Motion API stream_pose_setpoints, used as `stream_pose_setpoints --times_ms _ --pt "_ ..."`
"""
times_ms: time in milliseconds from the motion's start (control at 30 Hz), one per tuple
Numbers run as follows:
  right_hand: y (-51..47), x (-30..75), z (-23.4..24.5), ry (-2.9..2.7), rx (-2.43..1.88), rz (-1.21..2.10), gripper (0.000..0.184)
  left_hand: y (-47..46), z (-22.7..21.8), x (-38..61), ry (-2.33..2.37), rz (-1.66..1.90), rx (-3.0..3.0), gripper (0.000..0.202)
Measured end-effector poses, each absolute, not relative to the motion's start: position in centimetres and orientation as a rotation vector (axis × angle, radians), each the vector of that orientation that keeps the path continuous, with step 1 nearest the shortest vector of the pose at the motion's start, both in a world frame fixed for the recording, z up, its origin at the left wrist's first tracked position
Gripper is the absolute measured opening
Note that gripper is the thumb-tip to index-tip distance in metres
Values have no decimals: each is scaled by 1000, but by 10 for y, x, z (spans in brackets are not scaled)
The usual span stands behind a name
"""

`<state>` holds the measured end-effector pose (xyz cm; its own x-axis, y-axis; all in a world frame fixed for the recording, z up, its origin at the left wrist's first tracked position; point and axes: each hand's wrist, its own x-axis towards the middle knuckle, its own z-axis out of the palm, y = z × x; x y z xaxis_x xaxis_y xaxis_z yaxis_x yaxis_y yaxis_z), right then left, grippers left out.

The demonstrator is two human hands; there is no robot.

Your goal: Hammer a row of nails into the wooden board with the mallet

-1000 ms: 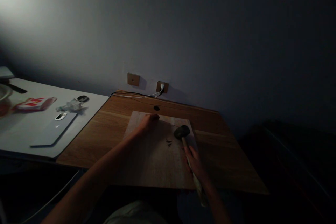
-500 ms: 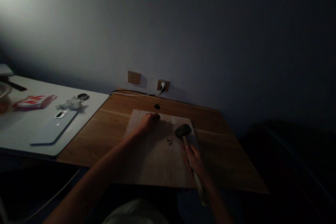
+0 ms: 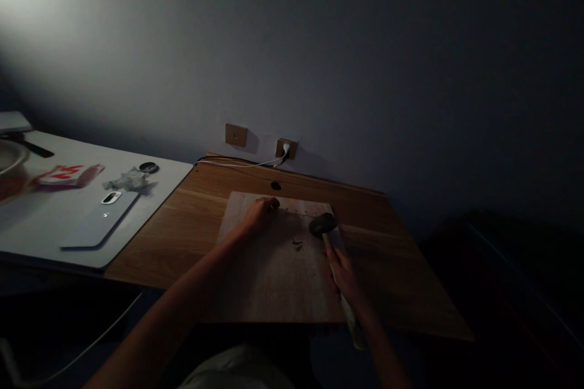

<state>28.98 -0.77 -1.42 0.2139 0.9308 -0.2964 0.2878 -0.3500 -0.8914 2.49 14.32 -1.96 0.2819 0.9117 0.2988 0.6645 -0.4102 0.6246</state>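
Since the earlier frame, the head of the mallet [image 3: 322, 225] has shifted slightly toward 3 o'clock; in view it now overlaps the board [image 3: 274, 292] at its right edge. Reference: clock face centred on the board, 12 toward the wall [image 3: 365, 73]. My right hand [image 3: 340, 273], between 3 and 4 o'clock, is wrapped around the mallet's handle; the head sits at 2. My left hand [image 3: 260, 213] rests at 11, fingers drawn together; I can't make out whether they pinch anything. Small upright pieces [image 3: 305, 213] form a row at 1, between left fingertips and mallet head. Loose slivers [image 3: 297, 244] lie nearer centre. Beneath the board: wooden desk [image 3: 182, 219]. Adjoining at 9–10: white table [image 3: 36, 219], carrying a grey slab [image 3: 98, 225].
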Motion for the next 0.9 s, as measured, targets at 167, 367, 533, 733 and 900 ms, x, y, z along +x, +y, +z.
stream_pose_setpoints --times_ms 167,367,533,733,900 --pt "-7 288 -9 -1112 -1785 1152 74 141 -18 25 1426 893 2165 25" --pt "-13 286 -9 -1087 -1767 1126 79 141 -19 24 1409 906 2178 25" --pt "-13 286 -11 -1095 -1755 1107 75 140 -16 24 1414 875 2209 26" --pt "-17 294 -11 -1103 -1805 1166 72 132 -8 30 1372 848 2201 30" --pt "-26 297 -7 -1071 -1832 1148 69 127 -8 33 1326 885 2205 26"
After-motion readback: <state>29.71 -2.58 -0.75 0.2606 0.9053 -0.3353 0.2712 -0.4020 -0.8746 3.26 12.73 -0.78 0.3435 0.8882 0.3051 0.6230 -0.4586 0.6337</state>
